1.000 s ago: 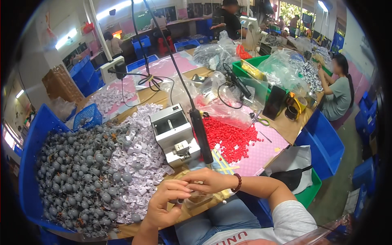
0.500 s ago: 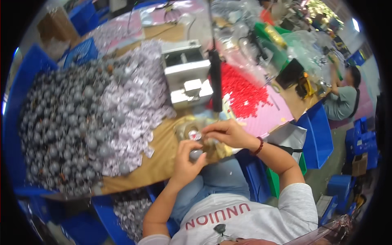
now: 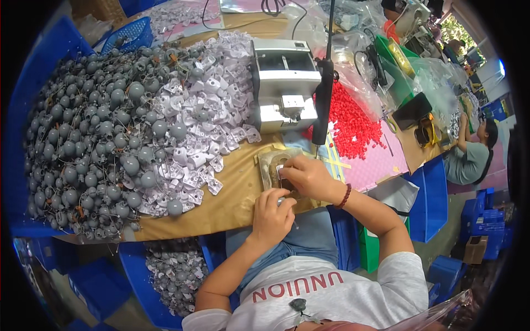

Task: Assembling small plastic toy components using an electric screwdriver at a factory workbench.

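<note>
Fingers narrowed, the right hand [image 3: 309, 177] meets, over a brown-covered worktable [image 3: 187, 223], a small white plastic-looking piece [image 3: 280, 167], likely light, stiff, best edge-pinched; the left hand [image 3: 273, 218] curls, neither grip clear.

At the table's far right, a yellow packet [image 3: 402, 59] lies at a green crate [image 3: 388, 76], beside a clear plastic bag [image 3: 441, 83]. Nearer is a black flat-faced device [image 3: 413, 110]. A co-worker [image 3: 468, 163] sits beyond a blue bin [image 3: 429, 201]. A cardboard box [image 3: 475, 250] stands lower right; a blue mesh basket [image 3: 144, 33] sits upper left.
</note>
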Demonstrator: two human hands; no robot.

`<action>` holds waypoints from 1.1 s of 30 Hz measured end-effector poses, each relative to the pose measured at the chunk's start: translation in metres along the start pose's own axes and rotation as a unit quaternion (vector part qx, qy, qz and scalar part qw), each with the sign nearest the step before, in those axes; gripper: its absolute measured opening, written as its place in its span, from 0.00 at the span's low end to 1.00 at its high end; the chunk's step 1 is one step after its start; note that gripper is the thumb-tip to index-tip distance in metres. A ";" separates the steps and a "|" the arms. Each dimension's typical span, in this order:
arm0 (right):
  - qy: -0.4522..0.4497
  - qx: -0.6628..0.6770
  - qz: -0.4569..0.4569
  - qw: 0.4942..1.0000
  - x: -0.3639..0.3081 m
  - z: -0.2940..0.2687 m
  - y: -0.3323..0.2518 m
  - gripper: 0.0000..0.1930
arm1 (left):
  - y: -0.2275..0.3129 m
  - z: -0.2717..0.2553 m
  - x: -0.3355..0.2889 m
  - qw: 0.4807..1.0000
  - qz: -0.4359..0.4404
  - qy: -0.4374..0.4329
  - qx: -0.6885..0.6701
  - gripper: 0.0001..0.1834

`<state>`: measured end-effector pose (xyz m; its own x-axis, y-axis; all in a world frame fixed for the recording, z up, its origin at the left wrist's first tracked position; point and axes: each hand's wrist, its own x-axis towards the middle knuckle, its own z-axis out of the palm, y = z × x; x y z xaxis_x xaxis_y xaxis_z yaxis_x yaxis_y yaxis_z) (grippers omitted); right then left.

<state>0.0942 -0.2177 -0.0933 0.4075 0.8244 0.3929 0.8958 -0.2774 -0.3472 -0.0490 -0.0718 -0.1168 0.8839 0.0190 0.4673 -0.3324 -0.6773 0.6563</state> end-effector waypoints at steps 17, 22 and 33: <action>-0.030 -0.114 0.006 0.993 -0.012 0.002 -0.026 0.18 | 0.003 -0.005 0.009 1.000 0.014 -0.008 0.014 0.12; -0.075 -0.123 -0.040 0.989 -0.018 -0.004 -0.016 0.23 | 0.003 -0.009 0.005 0.999 0.008 -0.021 0.046 0.14; -0.090 -0.125 -0.132 0.979 -0.024 -0.008 0.009 0.17 | -0.001 -0.010 0.021 0.977 0.017 -0.032 0.211 0.27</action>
<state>0.0936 -0.2443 -0.0987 0.1375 0.9512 0.2762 0.9904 -0.1356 -0.0259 -0.0335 -0.0633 -0.1013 0.8981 -0.0453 0.4374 -0.2080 -0.9201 0.3318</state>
